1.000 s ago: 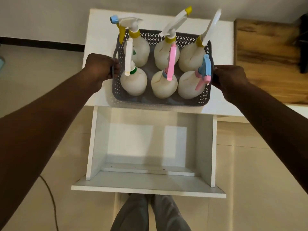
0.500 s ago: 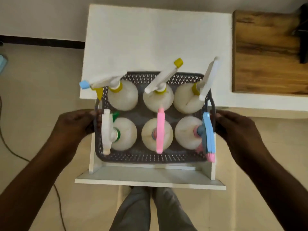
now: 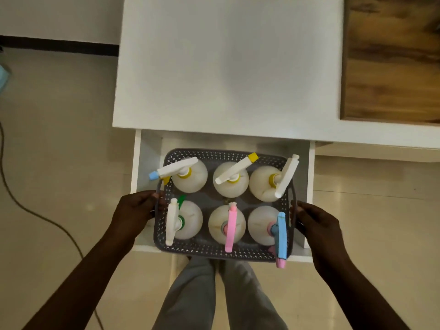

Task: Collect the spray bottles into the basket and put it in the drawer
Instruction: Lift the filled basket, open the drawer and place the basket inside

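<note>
From the head view, a grey perforated basket [image 3: 221, 251] sits inside the open white drawer [image 3: 308, 186], its near edge overlapping the drawer's front panel at 6 o'clock. Six white spray bottles [image 3: 189, 178] stand in it in two rows of three (triggers yellow-collared in the far row; green, pink and blue in the near row). The left hand [image 3: 137, 211] is at the basket's 9 o'clock side, fingers [image 3: 152, 195] clamped on the handle; the right hand [image 3: 316, 225] is at 3 o'clock, fingers wrapped round the opposite handle. At 12 o'clock lies the white bench [image 3: 226, 63], with a wooden surface [image 3: 390, 58] at 2 o'clock. A dark cable [image 3: 35, 213] trails over the tiled floor [image 3: 59, 139] at 9 o'clock. Grey-trousered legs [image 3: 202, 294] stand at 6 o'clock. No label or writing is readable on the bottles.
</note>
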### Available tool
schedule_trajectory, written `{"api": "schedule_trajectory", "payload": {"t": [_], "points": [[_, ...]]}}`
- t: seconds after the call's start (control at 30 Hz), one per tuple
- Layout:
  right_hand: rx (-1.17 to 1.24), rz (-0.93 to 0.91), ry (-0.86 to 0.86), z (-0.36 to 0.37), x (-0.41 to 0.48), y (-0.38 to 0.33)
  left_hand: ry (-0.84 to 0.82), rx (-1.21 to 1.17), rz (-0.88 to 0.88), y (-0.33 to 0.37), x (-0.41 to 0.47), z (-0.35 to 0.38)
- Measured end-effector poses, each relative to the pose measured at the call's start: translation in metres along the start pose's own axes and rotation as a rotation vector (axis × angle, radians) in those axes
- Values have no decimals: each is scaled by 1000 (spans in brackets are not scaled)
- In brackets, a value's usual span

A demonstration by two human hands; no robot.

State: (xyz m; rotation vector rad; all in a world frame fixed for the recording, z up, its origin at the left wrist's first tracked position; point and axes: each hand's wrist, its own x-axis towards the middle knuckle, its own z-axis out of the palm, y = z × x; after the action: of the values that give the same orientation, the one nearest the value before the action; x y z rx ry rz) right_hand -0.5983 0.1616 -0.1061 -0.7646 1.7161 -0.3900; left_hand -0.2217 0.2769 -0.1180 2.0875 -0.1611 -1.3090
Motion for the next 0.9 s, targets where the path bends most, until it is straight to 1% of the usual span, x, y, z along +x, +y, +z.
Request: {"api": "schedule_trajectory", "payload": {"t": [0.1,0.2,0.47,0.6,0.77,0.9], "points": [[-27,18,30,14,28,18,-8,12,-14,-15,29,13],[-36,38,56,31,59,37,22,47,-46,-27,59,28],[-178,86,45,63,121,62,72,132,-87,-60,120,54],[-126,157,31,71,138,68,79,174,-129,-74,142,61],[-98,171,54,78,149,73,101,181,-176,-82,157,68],[-78,200,90,80,158,77,96,223,-170,-83,161,73]]}}
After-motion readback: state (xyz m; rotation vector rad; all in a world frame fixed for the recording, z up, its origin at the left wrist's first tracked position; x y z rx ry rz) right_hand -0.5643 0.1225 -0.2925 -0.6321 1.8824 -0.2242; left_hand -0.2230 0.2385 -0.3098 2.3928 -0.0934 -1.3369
